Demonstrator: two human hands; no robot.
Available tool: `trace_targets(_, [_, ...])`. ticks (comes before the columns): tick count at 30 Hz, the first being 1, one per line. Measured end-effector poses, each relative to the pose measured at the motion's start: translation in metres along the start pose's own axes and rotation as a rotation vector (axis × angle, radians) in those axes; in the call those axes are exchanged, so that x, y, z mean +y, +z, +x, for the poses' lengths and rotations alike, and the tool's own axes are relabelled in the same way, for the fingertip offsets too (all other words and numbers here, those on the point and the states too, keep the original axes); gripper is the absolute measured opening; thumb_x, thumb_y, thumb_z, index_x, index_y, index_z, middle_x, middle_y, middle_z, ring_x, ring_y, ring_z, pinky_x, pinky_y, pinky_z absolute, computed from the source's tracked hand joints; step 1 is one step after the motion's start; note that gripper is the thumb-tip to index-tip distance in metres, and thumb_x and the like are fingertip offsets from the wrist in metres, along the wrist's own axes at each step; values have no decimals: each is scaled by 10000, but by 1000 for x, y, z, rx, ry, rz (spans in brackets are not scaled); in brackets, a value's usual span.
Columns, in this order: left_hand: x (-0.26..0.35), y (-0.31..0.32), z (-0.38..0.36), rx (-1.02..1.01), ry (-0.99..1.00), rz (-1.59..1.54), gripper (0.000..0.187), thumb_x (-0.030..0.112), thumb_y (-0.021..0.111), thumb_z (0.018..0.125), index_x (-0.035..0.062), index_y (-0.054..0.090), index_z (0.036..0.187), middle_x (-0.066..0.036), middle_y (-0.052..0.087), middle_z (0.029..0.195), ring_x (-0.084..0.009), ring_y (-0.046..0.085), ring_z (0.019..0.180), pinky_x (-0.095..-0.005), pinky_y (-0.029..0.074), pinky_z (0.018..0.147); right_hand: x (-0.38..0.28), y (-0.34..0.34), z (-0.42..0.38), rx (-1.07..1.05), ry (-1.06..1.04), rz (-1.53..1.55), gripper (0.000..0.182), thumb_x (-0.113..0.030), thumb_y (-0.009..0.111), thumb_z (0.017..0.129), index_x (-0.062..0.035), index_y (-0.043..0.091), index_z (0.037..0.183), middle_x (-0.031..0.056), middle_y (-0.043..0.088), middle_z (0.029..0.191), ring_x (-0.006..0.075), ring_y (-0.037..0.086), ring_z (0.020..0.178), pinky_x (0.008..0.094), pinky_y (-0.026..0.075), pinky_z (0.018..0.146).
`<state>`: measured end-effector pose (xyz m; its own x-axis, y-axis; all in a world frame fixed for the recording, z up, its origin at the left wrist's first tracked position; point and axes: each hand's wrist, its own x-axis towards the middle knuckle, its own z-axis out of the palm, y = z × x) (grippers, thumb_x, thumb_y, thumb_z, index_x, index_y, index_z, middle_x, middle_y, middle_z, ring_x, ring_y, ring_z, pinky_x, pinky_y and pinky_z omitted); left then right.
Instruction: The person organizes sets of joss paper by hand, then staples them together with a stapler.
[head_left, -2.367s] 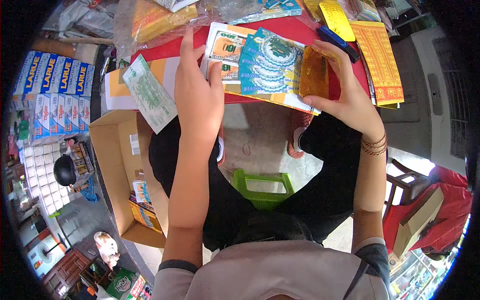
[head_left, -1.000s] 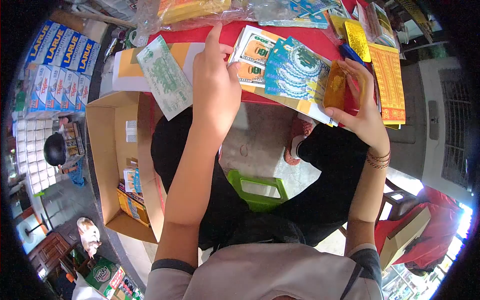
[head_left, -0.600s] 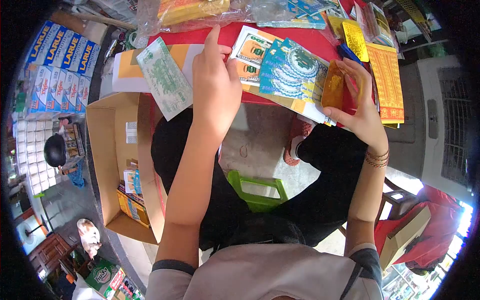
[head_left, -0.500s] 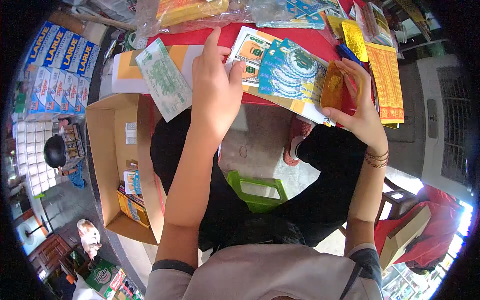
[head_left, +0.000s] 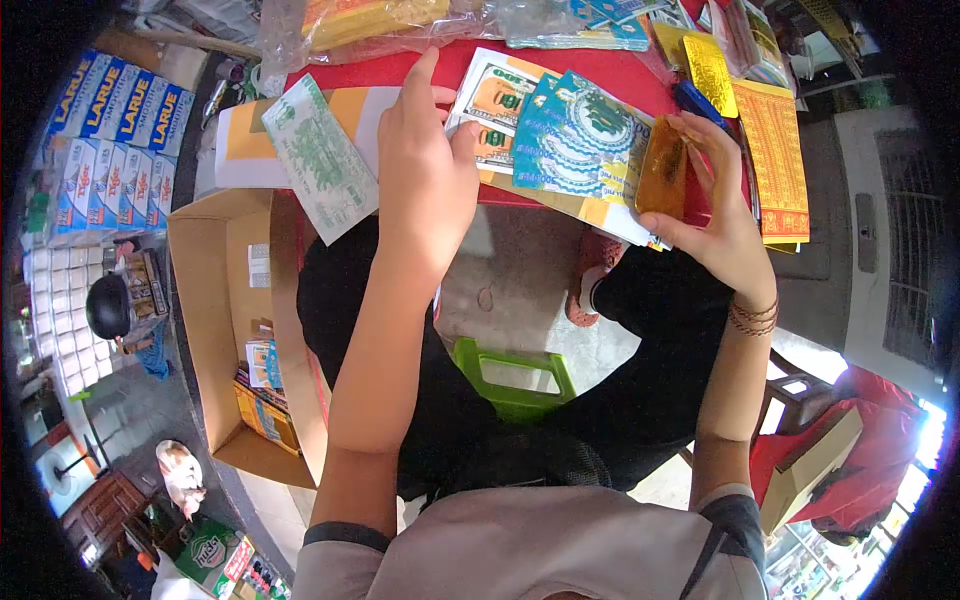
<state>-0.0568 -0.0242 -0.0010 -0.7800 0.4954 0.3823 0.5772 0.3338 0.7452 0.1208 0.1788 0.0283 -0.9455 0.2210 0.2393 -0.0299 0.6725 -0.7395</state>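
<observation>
Over the red table, my left hand [head_left: 425,185] has its index finger stretched out and its thumb apart, with the thumb at the edge of printed dollar-style notes [head_left: 495,105]; its other fingers are partly hidden. Blue-and-white printed notes [head_left: 580,135] fan out over those notes. At their right end, a gold foil paper [head_left: 662,172] sits between the thumb and fingers of my right hand [head_left: 720,195], which grips its edges. White and yellow sheets [head_left: 610,218] lie underneath. Left of my left hand, a green printed note [head_left: 320,160] rests slantwise on a white-and-yellow sheet [head_left: 240,140].
A cardboard box [head_left: 225,300] with paper bundles stands at the left. Plastic-wrapped yellow stacks [head_left: 375,22] lie at the table's back. Red-and-gold printed paper [head_left: 775,160] is at the right. A green stool [head_left: 515,385] is below, and a cat [head_left: 180,478] lies at lower left.
The view has shifted slightly, with most things appearing a little further left. Both hands keep nearly the same pose, and the papers stay in the same arrangement.
</observation>
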Motion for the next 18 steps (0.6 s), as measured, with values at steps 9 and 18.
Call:
trace_targets(9, [1, -3, 0, -59, -34, 16, 604, 48, 671, 788, 15, 396, 1326, -163, 569, 1085, -317, 520, 998, -410, 418, 892, -2, 0, 0, 8, 1, -28, 874, -129, 812, 691, -9, 267, 1364, 165, 393, 1358, 255, 359, 1319, 373, 261, 1120])
trace_targets(18, [10, -21, -6, -235, 4, -16, 886, 143, 828, 648, 49, 348, 1386, -192, 519, 1236, -306, 501, 1152, -391, 405, 996, -3, 0, 0, 15, 2, -27, 857, -106, 804, 696, -4, 270, 1358, 166, 400, 1361, 258, 374, 1312, 364, 265, 1116])
